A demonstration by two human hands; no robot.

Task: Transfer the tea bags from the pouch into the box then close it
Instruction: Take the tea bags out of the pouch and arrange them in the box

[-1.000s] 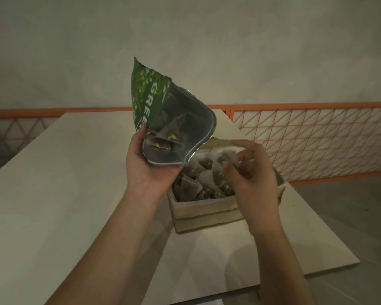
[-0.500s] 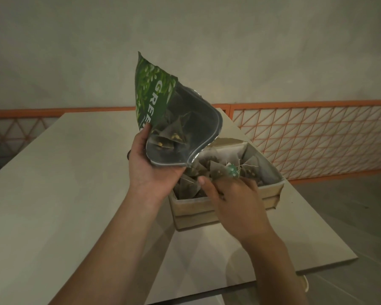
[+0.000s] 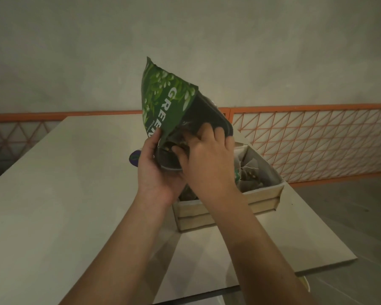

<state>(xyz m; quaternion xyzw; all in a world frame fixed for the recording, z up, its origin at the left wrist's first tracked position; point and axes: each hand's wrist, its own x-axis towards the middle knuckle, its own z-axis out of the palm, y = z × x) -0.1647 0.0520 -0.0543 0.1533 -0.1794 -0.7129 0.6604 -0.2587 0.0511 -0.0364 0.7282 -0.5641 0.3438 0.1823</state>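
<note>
A pale beige worktop (image 3: 53, 194) fills the left of the view, with an orange metal lattice fence (image 3: 317, 137) behind it against a grey plaster wall (image 3: 185, 40). A small dark purple round object (image 3: 134, 159) peeks out beside the left hand (image 3: 156, 170), too hidden to identify. That hand's grip is curled round the lower edge of the green leaf-printed foil pouch (image 3: 163, 102), thumb on the printed face, holding it tilted above the worktop with its open mouth facing the person. The right hand (image 3: 207, 159) reaches into that mouth, fingers bent inside; whether its grip has closed on anything within cannot be told. Below and to the right, the open beige cardboard box (image 3: 262, 194) sits on the worktop, and pyramid-shaped mesh tea bags (image 3: 251, 170) with strings lie piled inside it, partly hidden behind the right wrist.
</note>
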